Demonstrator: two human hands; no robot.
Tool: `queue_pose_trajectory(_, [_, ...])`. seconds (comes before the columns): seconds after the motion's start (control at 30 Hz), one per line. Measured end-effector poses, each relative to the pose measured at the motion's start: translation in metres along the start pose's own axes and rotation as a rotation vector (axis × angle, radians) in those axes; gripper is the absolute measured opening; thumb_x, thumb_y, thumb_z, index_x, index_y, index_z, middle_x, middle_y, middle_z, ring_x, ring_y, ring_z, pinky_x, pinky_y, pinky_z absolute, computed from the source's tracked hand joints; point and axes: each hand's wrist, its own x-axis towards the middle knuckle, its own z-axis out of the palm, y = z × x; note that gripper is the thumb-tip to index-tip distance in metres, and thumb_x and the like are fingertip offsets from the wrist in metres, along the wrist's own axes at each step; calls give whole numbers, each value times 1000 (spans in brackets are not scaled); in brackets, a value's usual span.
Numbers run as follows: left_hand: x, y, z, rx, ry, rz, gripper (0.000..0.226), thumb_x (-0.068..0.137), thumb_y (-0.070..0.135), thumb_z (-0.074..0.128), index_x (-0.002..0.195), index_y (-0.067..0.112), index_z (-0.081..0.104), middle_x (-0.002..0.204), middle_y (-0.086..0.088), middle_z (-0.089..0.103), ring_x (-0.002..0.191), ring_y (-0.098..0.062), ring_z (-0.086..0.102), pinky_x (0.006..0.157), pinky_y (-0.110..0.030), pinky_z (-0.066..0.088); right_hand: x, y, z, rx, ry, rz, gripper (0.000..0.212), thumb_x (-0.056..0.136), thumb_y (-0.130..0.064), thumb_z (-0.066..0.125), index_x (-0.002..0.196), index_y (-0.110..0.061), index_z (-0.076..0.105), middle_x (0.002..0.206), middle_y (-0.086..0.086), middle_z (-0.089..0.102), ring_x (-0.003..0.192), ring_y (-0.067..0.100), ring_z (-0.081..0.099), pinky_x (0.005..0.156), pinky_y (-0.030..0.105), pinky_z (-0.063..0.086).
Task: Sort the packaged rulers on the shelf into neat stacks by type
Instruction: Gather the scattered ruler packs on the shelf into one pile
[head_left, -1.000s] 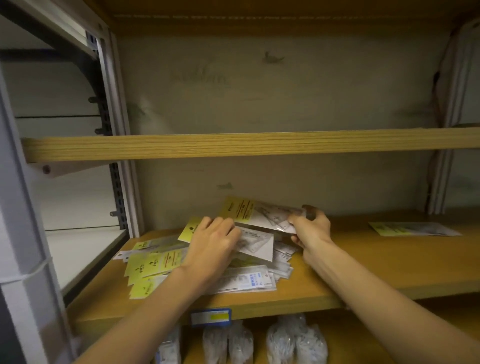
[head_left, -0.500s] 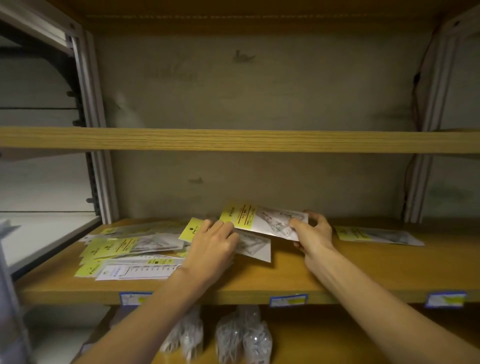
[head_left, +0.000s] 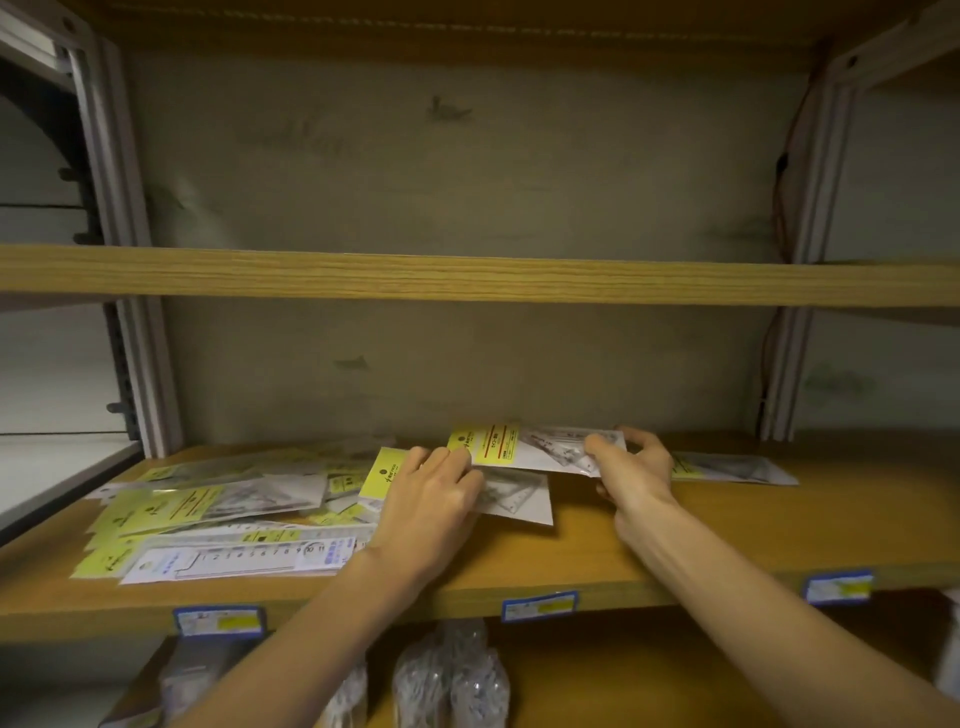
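Observation:
A loose pile of packaged rulers with yellow header cards covers the left half of the wooden shelf. My right hand pinches the clear end of a triangle-ruler packet and holds it just above the shelf. My left hand lies with fingers spread on another triangle-ruler packet at the pile's right edge. A long straight ruler in a white pack lies at the front of the pile. One packet lies alone to the right.
A second wooden shelf board runs across above the hands. Price labels are fixed on the shelf's front edge. Clear bags of small items sit on the shelf below. Metal uprights flank both sides.
The view has shifted so the shelf sits more centred. My right hand keeps holding the raised packet, now a little further right; my left hand stays on the pile's right edge.

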Motion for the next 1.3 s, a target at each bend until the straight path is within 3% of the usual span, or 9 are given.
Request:
queue_pose_trajectory(0.17, [13,21,11,-63,-8,31,25,57,7,82,63,15,59,69,0,57,61,-21,52,63,-30,26,17,0,-21,37,28,12,56,86,-12,69,136,-16,45,123,12,55,104,28,56,85,36,48])
queue_pose_trajectory(0.33, [36,41,27,-78,-5,0,26,54,1,80,63,15,61,68,0,56,60,-21,52,63,-30,27,44,0,-44,27,62,-12,56,83,-12,70,134,-13,46,125,14,56,107,32,58,88,40,50])
queue_pose_trajectory(0.5, [55,73,42,-79,-24,-17,24,57,7,83,68,17,64,72,1,58,63,-20,53,59,-31,40,82,-12,-81,7,90,-76,53,83,-12,69,132,-14,48,129,10,54,111,31,57,94,46,51])
queue_pose_trajectory(0.7, [85,126,66,-63,-46,-83,26,56,7,83,68,16,62,70,0,56,59,-22,53,57,-31,40,131,-14,-146,-52,209,-136,53,77,-17,72,127,-18,55,125,9,61,111,35,59,93,51,51])
queue_pose_trajectory(0.87, [100,163,80,-32,-40,-80,26,56,6,83,69,16,62,69,0,56,59,-21,52,57,-30,39,158,-14,-190,-98,217,-145,50,85,-13,69,133,-12,52,133,12,56,122,34,52,99,39,44])
queue_pose_trajectory(1.1, [117,182,88,21,0,-192,27,61,7,82,67,13,57,68,-3,54,57,-24,53,55,-34,38,178,-13,-206,-211,163,-168,53,89,-12,65,138,-10,46,139,16,51,129,36,45,102,38,41])
queue_pose_trajectory(1.2, [126,187,94,44,57,-219,15,77,14,68,68,13,56,69,-4,55,58,-26,53,55,-35,39,181,-12,-202,-255,122,-165,57,86,-12,70,136,-7,43,138,18,50,130,36,45,103,39,39])
queue_pose_trajectory(1.3, [132,191,102,56,76,-233,18,85,21,49,71,14,58,71,-4,57,59,-25,55,56,-34,40,184,-9,-199,-331,60,-165,55,82,-16,75,127,-5,47,129,18,57,124,37,49,99,39,42])
